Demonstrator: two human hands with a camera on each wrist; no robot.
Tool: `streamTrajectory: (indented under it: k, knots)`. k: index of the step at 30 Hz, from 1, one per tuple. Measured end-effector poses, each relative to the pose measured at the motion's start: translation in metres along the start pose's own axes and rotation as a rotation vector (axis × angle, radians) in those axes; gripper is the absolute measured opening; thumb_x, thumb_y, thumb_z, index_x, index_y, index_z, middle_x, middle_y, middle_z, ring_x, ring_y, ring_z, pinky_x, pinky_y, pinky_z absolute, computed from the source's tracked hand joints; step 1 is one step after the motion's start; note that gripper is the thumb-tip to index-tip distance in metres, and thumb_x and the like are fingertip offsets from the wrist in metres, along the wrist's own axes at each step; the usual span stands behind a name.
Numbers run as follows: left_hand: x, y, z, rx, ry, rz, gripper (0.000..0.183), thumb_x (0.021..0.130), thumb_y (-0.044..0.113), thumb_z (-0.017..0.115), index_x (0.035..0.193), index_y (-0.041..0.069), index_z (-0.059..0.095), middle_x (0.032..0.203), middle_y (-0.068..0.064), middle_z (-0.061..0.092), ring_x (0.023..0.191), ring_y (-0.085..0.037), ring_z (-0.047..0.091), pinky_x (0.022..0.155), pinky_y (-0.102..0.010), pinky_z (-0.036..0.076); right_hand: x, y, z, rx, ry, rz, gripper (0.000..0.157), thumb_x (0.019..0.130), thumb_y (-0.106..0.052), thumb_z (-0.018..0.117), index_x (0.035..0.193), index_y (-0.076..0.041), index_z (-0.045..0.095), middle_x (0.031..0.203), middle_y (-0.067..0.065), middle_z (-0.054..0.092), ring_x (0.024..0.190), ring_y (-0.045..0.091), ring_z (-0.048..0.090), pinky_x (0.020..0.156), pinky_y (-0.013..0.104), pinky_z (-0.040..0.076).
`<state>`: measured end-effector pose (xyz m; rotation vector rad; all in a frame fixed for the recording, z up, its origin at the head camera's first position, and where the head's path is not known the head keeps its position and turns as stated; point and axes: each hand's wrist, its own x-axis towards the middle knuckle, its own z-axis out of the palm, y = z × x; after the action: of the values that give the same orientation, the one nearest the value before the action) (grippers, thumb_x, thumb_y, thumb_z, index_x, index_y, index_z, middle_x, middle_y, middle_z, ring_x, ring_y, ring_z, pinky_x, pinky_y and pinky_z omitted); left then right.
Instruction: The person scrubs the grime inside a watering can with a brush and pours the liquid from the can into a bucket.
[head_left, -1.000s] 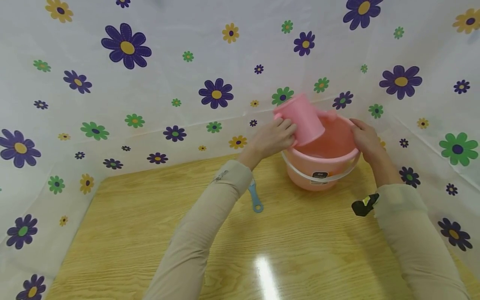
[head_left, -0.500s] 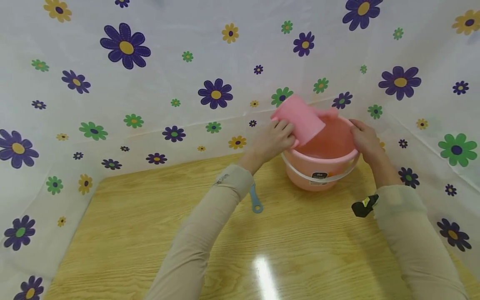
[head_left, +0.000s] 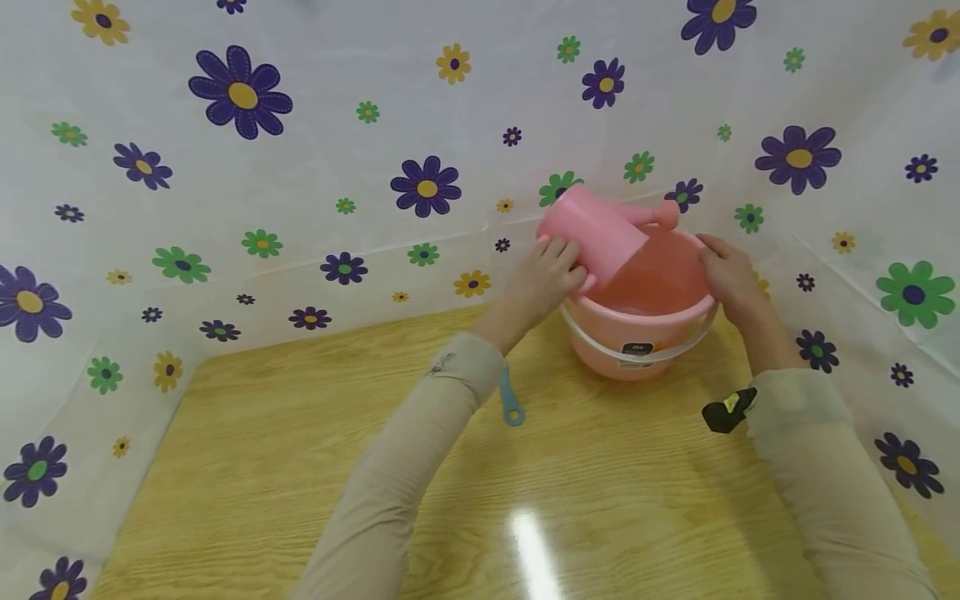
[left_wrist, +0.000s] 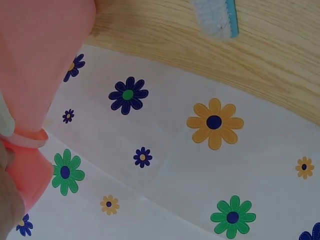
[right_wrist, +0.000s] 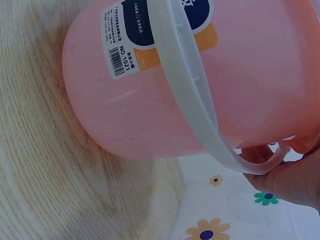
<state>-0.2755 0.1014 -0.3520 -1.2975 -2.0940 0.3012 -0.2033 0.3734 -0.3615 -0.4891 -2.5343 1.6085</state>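
My left hand grips the handle of a pink watering can. The can is tilted over the left side of a pink bucket. Its spout, ending in a round head, points right above the bucket's far rim. On the bucket's right side my right hand holds the rim; in the right wrist view its fingers are around the rim near the end of the white carrying handle. Only part of the left hand shows in the left wrist view, beside the can.
Left of the bucket, a brush with a blue handle lies on the wooden table; its white bristles show in the left wrist view. A flower-patterned sheet rises behind the table and at both sides.
My left hand has moved slightly left with the watering can. The can has tilted further, and its round spout head shows more clearly above the rim. The right hand stays on the bucket.
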Motion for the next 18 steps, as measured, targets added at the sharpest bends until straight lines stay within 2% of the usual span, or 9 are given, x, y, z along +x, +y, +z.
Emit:
streamTrajectory:
  k: [4,11,18]
  knots:
    - [0.0001,0.0023,0.0005,-0.032,0.011,-0.034,0.013,0.101,0.008,0.055,0.103,0.015,0.067,0.111,-0.006,0.056,0.104,-0.024,0.05,0.093,-0.035,0.04,0.0006,-0.001,0.0011,0.002,-0.003,0.006,0.059,0.107,-0.04,0.022,0.159,-0.012,0.016,0.162,0.019,0.02,0.146,0.042,0.024,0.114,0.055,0.028]
    - [0.0001,0.001,-0.0035,-0.047,-0.04,-0.092,0.007,0.099,0.009,0.06,0.104,0.012,0.063,0.113,-0.005,0.055,0.105,-0.023,0.048,0.092,-0.033,0.039,-0.0012,-0.0025,0.0014,-0.002,0.001,-0.001,0.058,0.107,-0.038,0.022,0.158,-0.011,0.016,0.161,0.021,0.021,0.145,0.043,0.027,0.114,0.055,0.029]
    - [-0.0032,-0.0008,-0.0014,0.056,-0.028,-0.098,0.009,0.1,0.007,0.055,0.098,0.011,0.063,0.106,-0.006,0.054,0.098,-0.023,0.049,0.087,-0.034,0.04,-0.0013,-0.0012,0.0014,-0.004,0.011,-0.021,0.058,0.107,-0.036,0.021,0.158,-0.01,0.017,0.16,0.022,0.023,0.143,0.043,0.03,0.114,0.054,0.03]
